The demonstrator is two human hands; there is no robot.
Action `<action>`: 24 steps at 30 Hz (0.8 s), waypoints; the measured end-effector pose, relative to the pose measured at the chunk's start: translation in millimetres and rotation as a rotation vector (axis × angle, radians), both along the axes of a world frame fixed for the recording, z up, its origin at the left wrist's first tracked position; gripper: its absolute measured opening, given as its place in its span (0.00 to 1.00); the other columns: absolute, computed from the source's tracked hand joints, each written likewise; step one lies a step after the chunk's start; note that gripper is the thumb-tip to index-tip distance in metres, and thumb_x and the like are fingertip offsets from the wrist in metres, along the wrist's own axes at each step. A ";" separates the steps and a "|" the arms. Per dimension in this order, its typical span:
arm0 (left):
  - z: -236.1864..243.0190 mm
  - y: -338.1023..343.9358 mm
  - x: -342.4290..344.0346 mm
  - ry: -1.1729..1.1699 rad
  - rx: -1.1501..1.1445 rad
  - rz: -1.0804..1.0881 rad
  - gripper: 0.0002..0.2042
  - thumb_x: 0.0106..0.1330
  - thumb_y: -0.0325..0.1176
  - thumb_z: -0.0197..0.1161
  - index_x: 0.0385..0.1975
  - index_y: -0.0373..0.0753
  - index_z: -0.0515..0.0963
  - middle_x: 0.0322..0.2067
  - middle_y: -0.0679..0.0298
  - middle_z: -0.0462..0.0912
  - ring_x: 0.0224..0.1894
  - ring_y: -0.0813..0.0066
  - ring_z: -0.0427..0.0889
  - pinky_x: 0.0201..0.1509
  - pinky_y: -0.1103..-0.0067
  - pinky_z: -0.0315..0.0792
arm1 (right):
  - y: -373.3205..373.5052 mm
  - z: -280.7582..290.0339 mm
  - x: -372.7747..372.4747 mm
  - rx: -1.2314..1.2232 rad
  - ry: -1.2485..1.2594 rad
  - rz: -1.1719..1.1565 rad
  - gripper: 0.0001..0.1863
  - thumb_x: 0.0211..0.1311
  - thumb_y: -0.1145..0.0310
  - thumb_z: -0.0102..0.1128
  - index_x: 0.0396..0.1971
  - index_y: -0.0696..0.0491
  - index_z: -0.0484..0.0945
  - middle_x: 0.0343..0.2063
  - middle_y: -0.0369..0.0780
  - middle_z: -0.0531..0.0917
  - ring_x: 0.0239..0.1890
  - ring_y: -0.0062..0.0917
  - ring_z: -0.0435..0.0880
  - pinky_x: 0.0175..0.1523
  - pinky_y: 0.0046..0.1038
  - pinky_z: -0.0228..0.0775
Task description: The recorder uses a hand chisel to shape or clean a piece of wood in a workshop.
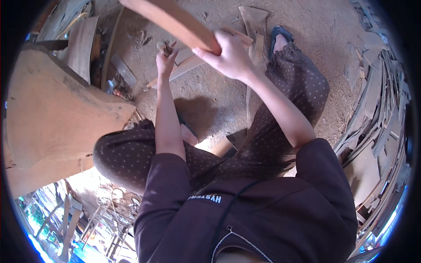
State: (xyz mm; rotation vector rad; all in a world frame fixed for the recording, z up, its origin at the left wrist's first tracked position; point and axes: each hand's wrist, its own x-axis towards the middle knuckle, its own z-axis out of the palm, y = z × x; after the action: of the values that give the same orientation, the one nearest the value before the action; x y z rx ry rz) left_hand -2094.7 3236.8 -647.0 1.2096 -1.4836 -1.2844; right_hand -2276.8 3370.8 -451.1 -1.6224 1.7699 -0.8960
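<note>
My right hand (231, 58) is closed round the near end of a reddish-brown wooden plank (177, 21). The plank slants up and to the left, past the top edge of the view. Below it and to the left, my left hand (165, 65) is closed on a small thing with a pale, rounded end (161, 45); its kind cannot be made out. Beyond my hands a long wooden strip (186, 67) lies on the dirt floor, partly hidden by my wrist and the plank.
A large, smooth-faced wooden slab (66, 114) stands close on my left. Stacked offcuts and thin boards (372, 127) curve along the right side. More scrap boards (253, 19) lie on the floor (206, 101) ahead. My sandalled foot (280, 40) rests at the upper right.
</note>
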 end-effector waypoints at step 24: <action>-24.2 4.0 -4.3 0.289 0.170 -0.002 0.12 0.59 0.30 0.64 0.42 0.34 0.75 0.36 0.63 0.81 0.41 0.77 0.78 0.49 0.74 0.72 | 17.8 -7.7 19.4 -0.304 0.119 0.131 0.21 0.56 0.52 0.62 0.27 0.58 0.73 0.14 0.42 0.78 0.13 0.27 0.76 0.20 0.28 0.69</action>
State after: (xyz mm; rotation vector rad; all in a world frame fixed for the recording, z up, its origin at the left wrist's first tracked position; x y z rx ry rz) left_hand -2099.0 3240.7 -671.2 1.0742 -1.1872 -1.5397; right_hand -2257.4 3388.6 -458.8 -1.9966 1.6412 -1.0654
